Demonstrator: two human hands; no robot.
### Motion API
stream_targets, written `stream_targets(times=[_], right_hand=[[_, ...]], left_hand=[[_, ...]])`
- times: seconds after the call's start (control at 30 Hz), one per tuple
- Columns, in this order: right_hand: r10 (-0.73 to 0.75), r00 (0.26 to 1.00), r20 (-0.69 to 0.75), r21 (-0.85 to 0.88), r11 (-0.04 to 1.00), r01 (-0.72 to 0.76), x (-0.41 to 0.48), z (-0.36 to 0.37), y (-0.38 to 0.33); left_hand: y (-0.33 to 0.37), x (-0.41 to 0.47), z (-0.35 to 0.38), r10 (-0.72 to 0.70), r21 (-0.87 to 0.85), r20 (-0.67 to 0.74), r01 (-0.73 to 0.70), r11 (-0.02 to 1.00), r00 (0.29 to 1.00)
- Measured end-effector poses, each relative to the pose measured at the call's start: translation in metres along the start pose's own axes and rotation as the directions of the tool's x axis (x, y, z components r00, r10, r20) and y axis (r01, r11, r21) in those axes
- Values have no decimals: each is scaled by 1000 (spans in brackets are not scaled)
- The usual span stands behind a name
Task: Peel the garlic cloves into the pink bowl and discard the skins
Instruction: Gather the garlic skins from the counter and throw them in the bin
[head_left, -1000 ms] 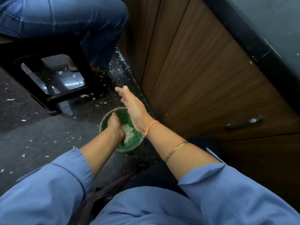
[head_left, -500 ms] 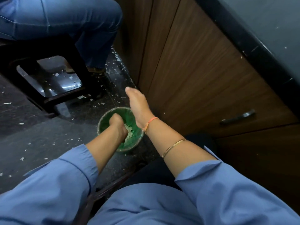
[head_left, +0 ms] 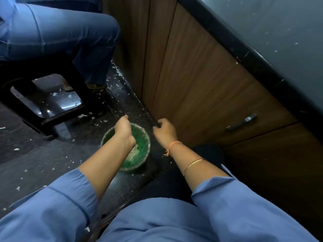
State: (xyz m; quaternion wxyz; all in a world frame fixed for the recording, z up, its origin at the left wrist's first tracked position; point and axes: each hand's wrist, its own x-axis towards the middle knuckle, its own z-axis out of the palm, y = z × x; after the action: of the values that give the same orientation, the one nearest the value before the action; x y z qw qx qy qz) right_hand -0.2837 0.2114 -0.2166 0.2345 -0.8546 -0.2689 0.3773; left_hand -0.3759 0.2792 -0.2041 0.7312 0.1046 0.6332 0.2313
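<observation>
A round green bin [head_left: 146,137] stands on the dark floor and holds a heap of pale garlic skins [head_left: 133,155]. My left hand [head_left: 124,130] hovers over the bin's far rim with its fingers curled in; I see nothing in it. My right hand [head_left: 165,131] is just right of the bin, close to the cabinet base, fingers curled downward with nothing visible in them. No pink bowl and no garlic cloves are in view.
A wooden cabinet [head_left: 201,84] with a dark handle [head_left: 242,123] runs along the right under a black-edged counter [head_left: 262,70]. Another person's jeans-clad leg [head_left: 94,49] and a black stool [head_left: 52,117] are at the left. Skin scraps [head_left: 82,116] litter the floor.
My right hand went from flat and open over the bin to curled at its right side. My left hand rose from inside the bin to its far rim.
</observation>
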Motion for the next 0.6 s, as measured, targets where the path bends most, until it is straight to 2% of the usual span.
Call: stream_targets(times=[0.13,0.23,0.3,0.4,0.5,0.6], right_hand=[[-1,957,-290,330,939,101,-12,-38,-2],[8,863,-506,388,895,219,-29,-68,-2],[-21,767,-642,354,879,320,-44,-92,0],[-136,554,-821,182,857,481,-77,-132,4],[-226,342,-912,15,815,580,-121,-174,11],[-216,203,-955,-37,767,640,-153,-210,20]], left_hand=[[-17,-27,35,211,58,61,-215,975,976],[-42,-58,65,274,103,178,-295,950,945],[-59,-83,81,319,112,305,-366,924,897],[-76,-123,101,377,63,476,-459,886,794],[-97,-178,116,443,-28,625,-548,836,643],[-116,-221,130,503,-155,718,-594,789,481]])
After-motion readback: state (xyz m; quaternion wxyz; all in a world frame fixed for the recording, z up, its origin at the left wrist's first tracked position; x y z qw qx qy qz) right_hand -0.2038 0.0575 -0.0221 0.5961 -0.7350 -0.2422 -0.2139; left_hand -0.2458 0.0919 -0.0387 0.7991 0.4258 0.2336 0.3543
